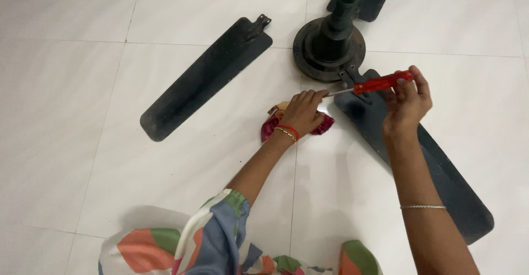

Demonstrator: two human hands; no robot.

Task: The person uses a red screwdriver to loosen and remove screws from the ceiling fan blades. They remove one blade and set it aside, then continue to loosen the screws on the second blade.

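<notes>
Right hand point(406, 103) gripping a red-handled screwdriver point(374, 84), shaft lying level and pointing left. Left hand point(302, 112) pinching the metal tip, palm resting on a crumpled pink cloth point(325, 125). Underneath, a dark fan blade point(441, 181) stretched across the white tiled floor point(66, 115). Just above, the black fan motor hub point(329, 46). Further left, a second detached blade point(206, 76) lying apart.

Red-handled screwdriver point(374, 84) held level above floor; crumpled pink-red cloth point(319, 125) on white tile.

Loose blade point(206, 76) left of motor hub point(329, 46).
</notes>
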